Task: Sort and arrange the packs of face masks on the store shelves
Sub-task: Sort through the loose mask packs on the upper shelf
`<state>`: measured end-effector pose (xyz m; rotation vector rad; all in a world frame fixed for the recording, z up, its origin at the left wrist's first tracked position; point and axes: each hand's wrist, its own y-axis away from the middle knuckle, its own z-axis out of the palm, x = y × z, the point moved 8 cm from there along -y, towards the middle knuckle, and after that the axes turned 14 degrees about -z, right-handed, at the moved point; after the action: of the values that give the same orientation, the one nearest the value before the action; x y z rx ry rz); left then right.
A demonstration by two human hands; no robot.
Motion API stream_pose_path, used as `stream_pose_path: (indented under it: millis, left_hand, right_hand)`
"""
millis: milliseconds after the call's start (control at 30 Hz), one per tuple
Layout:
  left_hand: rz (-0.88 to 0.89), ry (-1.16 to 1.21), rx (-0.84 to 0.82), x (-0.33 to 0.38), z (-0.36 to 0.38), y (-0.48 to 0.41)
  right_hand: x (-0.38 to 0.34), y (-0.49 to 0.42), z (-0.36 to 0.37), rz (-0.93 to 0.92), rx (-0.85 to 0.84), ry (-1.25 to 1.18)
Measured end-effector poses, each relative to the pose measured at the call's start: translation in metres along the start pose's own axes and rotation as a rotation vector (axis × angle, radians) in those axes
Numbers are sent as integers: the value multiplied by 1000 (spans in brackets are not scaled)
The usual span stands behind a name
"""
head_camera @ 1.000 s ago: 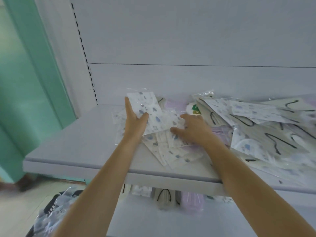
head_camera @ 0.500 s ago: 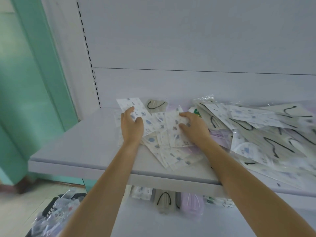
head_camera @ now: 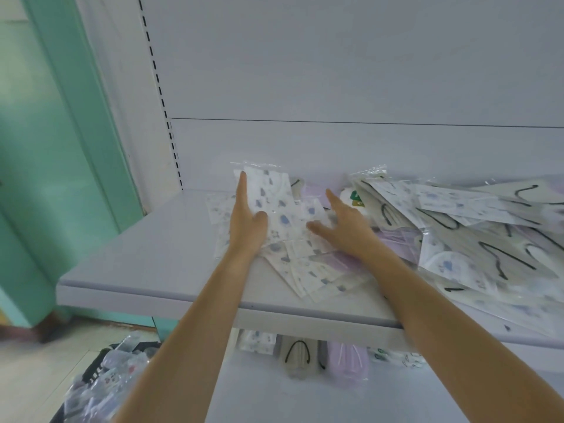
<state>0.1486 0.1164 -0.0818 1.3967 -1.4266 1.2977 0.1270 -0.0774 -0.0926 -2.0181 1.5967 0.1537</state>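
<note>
A loose stack of white mask packs with blue prints (head_camera: 279, 215) lies on the upper shelf (head_camera: 146, 261), leaning towards the back wall. My left hand (head_camera: 247, 221) lies flat against the stack's left side, fingers straight, thumb over the top pack. My right hand (head_camera: 341, 224) is spread open on the stack's right side, fingers extended over lilac packs (head_camera: 393, 239). A big heap of packs with black ear loops (head_camera: 488, 236) fills the shelf's right part.
On the lower shelf (head_camera: 274, 395) stand a printed pack, a beige pack (head_camera: 297, 358) and a lilac pack (head_camera: 348, 360). A black bag with more packs (head_camera: 106, 383) sits on the floor at lower left. A green door frame (head_camera: 76, 102) borders the shelving.
Both hands went from curled on the printed packs to straight and spread. The left hand pushed the top pack up towards the back wall.
</note>
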Motion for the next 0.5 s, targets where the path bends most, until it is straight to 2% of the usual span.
stream_pose_path:
  millis: [67, 133, 267, 333, 400, 500]
  left_hand:
    - [-10, -31, 29, -2, -1, -1]
    - [-24, -77, 65, -4, -1, -1]
    - [-67, -51, 175, -7, -12, -3]
    - [-95, -43, 130, -8, -8, -2]
    - [-109, -27, 55, -7, -1, 1]
    - [-64, 22, -158, 3, 16, 6]
  right_hand:
    - [-4, 3, 8, -10, -102, 51]
    - [-6, 2, 8, -26, -80, 33]
    - [-4, 3, -23, -33, 267, -67]
    - [1, 9, -40, -6, 464, -237]
    - [4, 12, -48, 19, 581, -464]
    - [2, 11, -41, 48, 524, -640]
